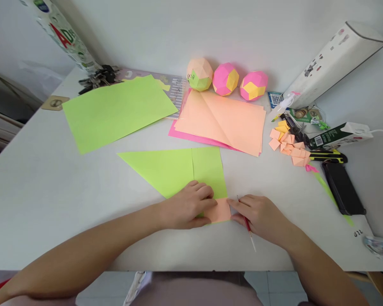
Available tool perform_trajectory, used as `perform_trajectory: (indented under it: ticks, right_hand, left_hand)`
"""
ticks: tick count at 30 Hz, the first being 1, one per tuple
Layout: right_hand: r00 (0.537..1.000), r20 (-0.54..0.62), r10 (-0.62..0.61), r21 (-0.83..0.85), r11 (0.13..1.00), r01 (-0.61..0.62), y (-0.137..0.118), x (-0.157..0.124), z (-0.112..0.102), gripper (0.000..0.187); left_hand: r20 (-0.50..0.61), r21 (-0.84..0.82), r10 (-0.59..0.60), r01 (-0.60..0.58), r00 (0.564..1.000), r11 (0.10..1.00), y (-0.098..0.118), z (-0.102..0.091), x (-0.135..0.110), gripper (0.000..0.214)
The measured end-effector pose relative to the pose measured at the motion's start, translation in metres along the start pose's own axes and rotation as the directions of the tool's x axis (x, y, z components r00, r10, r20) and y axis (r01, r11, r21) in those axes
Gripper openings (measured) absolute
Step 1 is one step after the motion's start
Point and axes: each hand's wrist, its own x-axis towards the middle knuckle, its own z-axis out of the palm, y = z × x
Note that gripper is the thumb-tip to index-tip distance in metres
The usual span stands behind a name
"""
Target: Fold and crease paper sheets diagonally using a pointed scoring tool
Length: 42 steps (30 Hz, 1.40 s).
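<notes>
A small peach paper rectangle (221,211) lies over the near right corner of a folded green paper sheet (166,168), close to the table's front edge. My left hand (190,206) is closed at its left end, fingers curled above and thumb below, pressing it down. At its right end my right hand (261,216) touches the edge with index finger and thumb. That hand also holds a thin red-handled stylus (248,225), slanted, with a pale end towards me and a fine metal tip at the fingers. The fingers partly hide the peach paper.
A flat green sheet (118,110) lies back left over a ruled mat (178,89). Peach sheets (223,121) rest on pink ones at the back, below several paper balls (225,79). Folded peach pieces (293,148), a cutter (328,156) and a black phone (343,187) are at right.
</notes>
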Motion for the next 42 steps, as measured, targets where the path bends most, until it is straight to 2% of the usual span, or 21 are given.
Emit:
perform_trajectory:
  ticks: [36,42]
  right_hand:
    - [1.000,-0.009,-0.013,0.041,0.999,0.013,0.0034,-0.0010,0.0027,0.025]
    - [1.000,0.000,-0.009,0.039,0.999,0.009,0.0037,-0.0009,0.0021,0.022]
  left_hand:
    - [0.044,-0.002,-0.004,0.004,0.999,1.000,-0.0002,-0.0026,0.0010,0.023]
    - [0.049,-0.051,-0.002,0.004,0.999,0.999,-0.0026,-0.0052,-0.0004,0.016]
